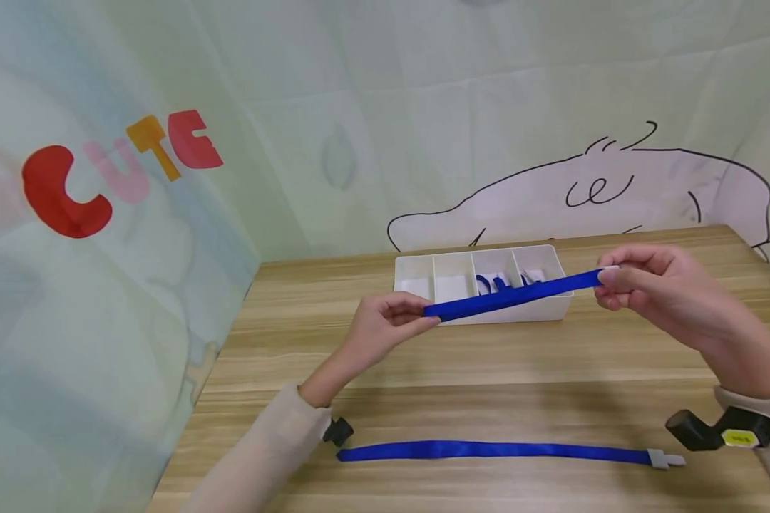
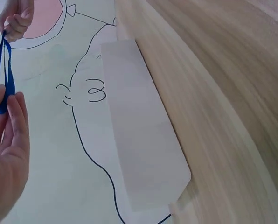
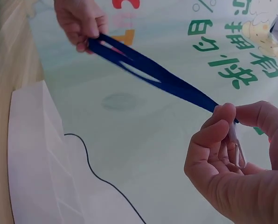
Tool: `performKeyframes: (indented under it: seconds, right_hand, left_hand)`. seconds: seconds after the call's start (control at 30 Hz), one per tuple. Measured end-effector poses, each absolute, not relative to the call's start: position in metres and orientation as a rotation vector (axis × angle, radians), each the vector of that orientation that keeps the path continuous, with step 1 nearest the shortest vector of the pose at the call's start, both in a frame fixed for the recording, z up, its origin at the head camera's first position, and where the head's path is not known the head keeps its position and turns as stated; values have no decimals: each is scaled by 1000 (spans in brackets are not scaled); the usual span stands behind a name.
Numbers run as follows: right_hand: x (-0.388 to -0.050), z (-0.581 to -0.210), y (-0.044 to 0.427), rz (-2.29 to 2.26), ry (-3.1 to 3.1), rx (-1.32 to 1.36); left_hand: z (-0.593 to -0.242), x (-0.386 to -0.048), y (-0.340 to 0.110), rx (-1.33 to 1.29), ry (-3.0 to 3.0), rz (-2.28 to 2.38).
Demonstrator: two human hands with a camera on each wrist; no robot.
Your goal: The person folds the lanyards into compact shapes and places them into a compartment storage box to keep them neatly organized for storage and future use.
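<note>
A blue lanyard [image 1: 513,296] is stretched in the air between my two hands, its right end a little higher. My left hand [image 1: 391,320] pinches one end between thumb and fingers. At the other end my right hand [image 1: 654,292] grips it near its pale clip [image 3: 239,151], which shows under the fingers in the right wrist view. The two strands of the lanyard [image 3: 162,79] stand slightly apart in that view. A second blue lanyard [image 1: 488,449] lies flat along the table's near side, its pale clip [image 1: 664,459] pointing right.
Behind the held lanyard stands a white divided tray [image 1: 417,262] on the wooden table [image 1: 295,328]. Small blue pieces [image 1: 500,283] lie in its right compartments. A printed cloth [image 1: 359,128] with drawings hangs behind and to the left of the table.
</note>
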State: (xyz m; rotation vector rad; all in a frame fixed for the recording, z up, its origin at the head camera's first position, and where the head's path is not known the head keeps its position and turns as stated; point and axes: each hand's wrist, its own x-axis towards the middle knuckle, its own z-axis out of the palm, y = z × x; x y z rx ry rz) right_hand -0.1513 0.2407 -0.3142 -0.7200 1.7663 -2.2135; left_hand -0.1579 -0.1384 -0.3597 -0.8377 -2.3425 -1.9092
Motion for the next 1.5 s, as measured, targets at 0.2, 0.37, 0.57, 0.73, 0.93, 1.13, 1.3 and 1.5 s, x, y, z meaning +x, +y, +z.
performKeyframes:
  seconds: [0.2,0.37,0.57,0.73,0.93,1.13,1.3,1.5]
  right_hand:
    - [-149,-321,245,-2192,1846,-710]
    - [-149,-325,246,-2202,1786,-715]
    - [-150,-329,246,-2168,1791,-697]
    - [-150,-332,245,-2159,1806,-697]
    - [-151,-335,244,-2153,1818,-730]
    - [-152,-339,242,-2172,1792,-790]
    - [-152,-342,240,-2188,1764,-821]
    - [-152,-343,238,-2183,1773,-841]
  left_hand:
    - [-357,-157,-141,-880,-2328,-1956]
    - [-357,-156,-143,-879,-2283,-2076]
    - [-355,-154,-146,-922,-2189,-2273]
    - [-356,-155,-148,-1015,-2115,-2359]
    - [-354,-155,-148,-1049,-2112,-2345]
    - [-354,-156,-149,-1002,-2129,-2292]
    - [-354,-156,-148,-909,-2190,-2238]
    - [-354,-157,-148,-829,-2256,-2180]
